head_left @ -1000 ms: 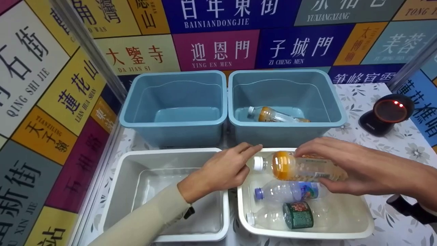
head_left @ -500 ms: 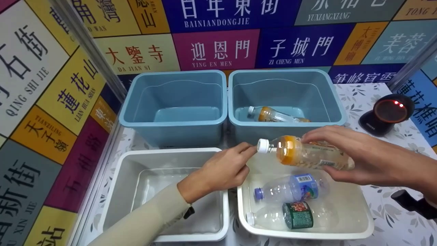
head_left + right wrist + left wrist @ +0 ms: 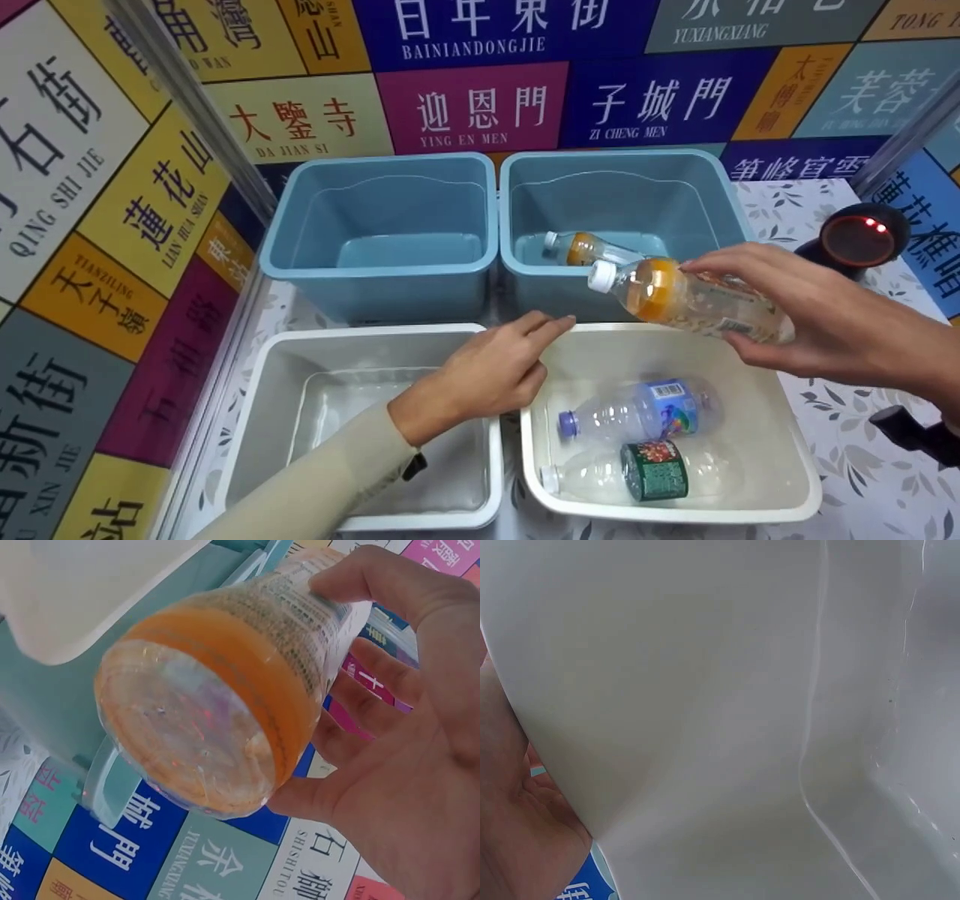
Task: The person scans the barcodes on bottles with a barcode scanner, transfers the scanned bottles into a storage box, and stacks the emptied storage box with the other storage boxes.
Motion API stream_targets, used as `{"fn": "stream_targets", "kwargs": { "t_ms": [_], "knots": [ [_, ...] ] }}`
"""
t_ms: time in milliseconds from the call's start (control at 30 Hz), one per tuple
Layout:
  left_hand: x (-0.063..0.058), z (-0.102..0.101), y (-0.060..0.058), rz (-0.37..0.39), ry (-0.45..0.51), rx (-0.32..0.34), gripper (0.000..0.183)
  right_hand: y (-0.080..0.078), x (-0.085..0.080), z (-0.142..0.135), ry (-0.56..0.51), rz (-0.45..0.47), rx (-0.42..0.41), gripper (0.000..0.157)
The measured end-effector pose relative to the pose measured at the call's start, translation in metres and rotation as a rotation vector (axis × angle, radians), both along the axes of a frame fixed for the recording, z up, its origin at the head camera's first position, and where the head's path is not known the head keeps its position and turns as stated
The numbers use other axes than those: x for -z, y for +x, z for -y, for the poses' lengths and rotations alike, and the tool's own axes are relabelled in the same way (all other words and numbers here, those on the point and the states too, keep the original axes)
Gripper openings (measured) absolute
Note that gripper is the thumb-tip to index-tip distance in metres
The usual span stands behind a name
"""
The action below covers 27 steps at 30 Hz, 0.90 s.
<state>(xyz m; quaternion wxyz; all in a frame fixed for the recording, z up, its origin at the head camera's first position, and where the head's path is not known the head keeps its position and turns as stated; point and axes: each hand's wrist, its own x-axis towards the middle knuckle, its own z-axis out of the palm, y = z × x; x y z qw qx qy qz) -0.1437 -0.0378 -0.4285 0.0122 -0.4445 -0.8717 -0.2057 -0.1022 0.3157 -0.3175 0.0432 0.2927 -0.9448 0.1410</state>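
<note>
In the head view my right hand (image 3: pixel 832 315) grips a clear plastic bottle (image 3: pixel 656 291) with an orange band and white cap, tilted above the back rim of the front right white bin (image 3: pixel 780 495). The right wrist view shows the thumb and fingers around the bottle's body (image 3: pixel 217 637), its base towards the camera. My left hand (image 3: pixel 491 371), fingers loosely bent and holding nothing, lies over the near rims between the two front bins. A bottle with a purple-blue label (image 3: pixel 637 411) and one with a green label (image 3: pixel 654 471) lie in the front right bin.
The back right blue bin (image 3: pixel 630 291) holds another orange-banded bottle (image 3: pixel 589 250). Beside it stands the back left blue bin (image 3: pixel 382 292). A grey-white bin (image 3: pixel 255 420) is at front left. A black scanner (image 3: pixel 862 236) with red lights stands at right.
My right hand has lifted the orange-banded bottle up and to the right, away from the other bottles and towards the back right blue bin. My left hand stays about where it was.
</note>
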Motion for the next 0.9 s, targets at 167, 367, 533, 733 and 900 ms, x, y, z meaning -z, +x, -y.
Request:
{"fn": "stream_targets", "kwargs": {
  "t_ms": [167, 367, 533, 733, 900],
  "knots": [
    [0.001, 0.0, -0.001, -0.001, -0.001, 0.001, 0.062, -0.004, 0.001, -0.006, 0.002, -0.049, 0.029, 0.094],
    [0.002, 0.0, -0.001, 0.007, 0.001, 0.002, 0.062, -0.007, 0.003, -0.009, 0.02, -0.053, 0.099, 0.102],
    [0.002, 0.0, 0.0, 0.008, -0.007, -0.008, 0.062, -0.011, 0.004, -0.013, 0.036, -0.057, 0.163, 0.107],
    [0.002, 0.0, 0.0, 0.012, -0.001, -0.01, 0.063, -0.015, 0.008, -0.021, 0.029, -0.042, 0.242, 0.104],
    [0.003, -0.001, -0.001, 0.017, -0.003, -0.013, 0.063, -0.022, 0.011, -0.03, 0.016, -0.02, 0.302, 0.101]
  ]
}}
